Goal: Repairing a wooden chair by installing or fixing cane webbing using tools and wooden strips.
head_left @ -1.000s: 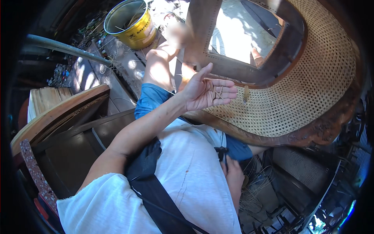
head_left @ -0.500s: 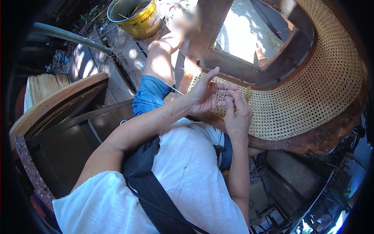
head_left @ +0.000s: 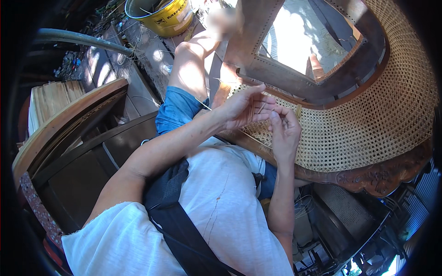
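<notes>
My left hand is turned palm up and slightly cupped, with a few thin light-coloured pegs lying across its fingers. Close beside it, my right hand has thumb and fingertips pressed together; whatever they pinch is too small to make out. Both hands are over the near edge of a wooden chair seat, whose woven cane webbing spreads to the right. A carved wooden rim borders the cane. Rising beyond my hands is a dark wooden frame with a row of small holes around its opening.
A yellow bucket with cane strips inside stands at the far left. A grey pole slants in near it. Curved wooden pieces and a dark panel are at my left. Another cane-panelled piece lies lower right.
My right hand has drawn slightly away from the left palm, its fingertips now higher. Fewer pegs show in the left palm. The view has shifted a little.
</notes>
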Demonstrator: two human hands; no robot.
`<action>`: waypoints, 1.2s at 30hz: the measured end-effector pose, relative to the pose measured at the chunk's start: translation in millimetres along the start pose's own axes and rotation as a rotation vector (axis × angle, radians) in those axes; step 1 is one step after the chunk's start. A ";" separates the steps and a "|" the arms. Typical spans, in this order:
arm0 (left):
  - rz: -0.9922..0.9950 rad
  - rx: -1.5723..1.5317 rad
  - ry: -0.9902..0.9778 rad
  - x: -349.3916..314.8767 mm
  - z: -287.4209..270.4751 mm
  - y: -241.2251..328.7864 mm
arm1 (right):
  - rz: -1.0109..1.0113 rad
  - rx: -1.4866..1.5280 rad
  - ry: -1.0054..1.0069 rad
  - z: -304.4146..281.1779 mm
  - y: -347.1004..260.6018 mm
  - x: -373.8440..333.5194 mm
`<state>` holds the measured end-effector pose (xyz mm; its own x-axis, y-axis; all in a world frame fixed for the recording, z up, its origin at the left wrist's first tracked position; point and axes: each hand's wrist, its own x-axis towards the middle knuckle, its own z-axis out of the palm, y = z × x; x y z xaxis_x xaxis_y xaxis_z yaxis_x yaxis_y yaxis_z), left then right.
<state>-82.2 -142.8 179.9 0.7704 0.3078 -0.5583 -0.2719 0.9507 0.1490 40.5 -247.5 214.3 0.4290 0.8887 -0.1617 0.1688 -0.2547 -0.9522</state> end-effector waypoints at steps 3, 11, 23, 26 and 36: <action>0.013 0.225 0.052 -3.8 -22.4 6.9 | 0.180 0.334 -0.105 3.0 -2.2 6.6; 0.490 1.258 -0.123 -27.0 -1.2 43.0 | 0.404 0.826 -0.133 3.0 3.5 25.3; 0.528 1.364 -0.102 -18.4 -24.9 59.9 | 0.506 0.953 -0.145 17.4 7.3 50.5; 0.586 1.395 -0.066 -14.0 -29.1 61.9 | 0.403 0.762 -0.204 22.7 18.0 55.9; 0.591 1.657 0.246 15.5 -54.5 93.7 | -0.030 -0.115 -0.378 57.8 47.4 140.9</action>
<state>-127.2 -51.0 140.7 0.6567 0.7258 -0.2047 0.4765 -0.1890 0.8586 57.7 -112.3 131.3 0.0687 0.9685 -0.2393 0.2840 -0.2489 -0.9260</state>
